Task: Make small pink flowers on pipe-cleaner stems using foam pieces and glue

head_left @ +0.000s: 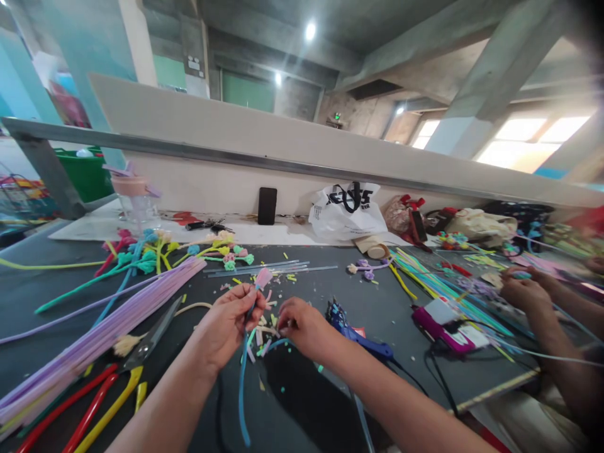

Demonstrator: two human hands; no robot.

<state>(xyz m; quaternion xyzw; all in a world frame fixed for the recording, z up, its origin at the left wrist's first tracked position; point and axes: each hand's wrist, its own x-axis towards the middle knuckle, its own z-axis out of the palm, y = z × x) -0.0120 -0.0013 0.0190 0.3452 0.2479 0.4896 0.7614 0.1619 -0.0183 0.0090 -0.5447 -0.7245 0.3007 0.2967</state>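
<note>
My left hand [229, 324] is closed around a blue pipe cleaner stem [243, 384] topped with a pink tuft [263, 277]; the stem hangs down toward me. My right hand [302, 327] is just right of it, fingers pinched among small cut scraps [264, 333] on the dark table [70, 302]; what it grips is too small to name. A blue glue gun [352, 330] lies right beside my right wrist.
A bundle of lilac pipe cleaners [104, 330] and scissors with yellow and red handles [127, 371] lie at left. Finished pipe-cleaner flowers [189, 251] sit beyond. Another person's hands [521, 289] work at right among coloured stems. A white bag [346, 211] and a phone [267, 205] lean at the wall.
</note>
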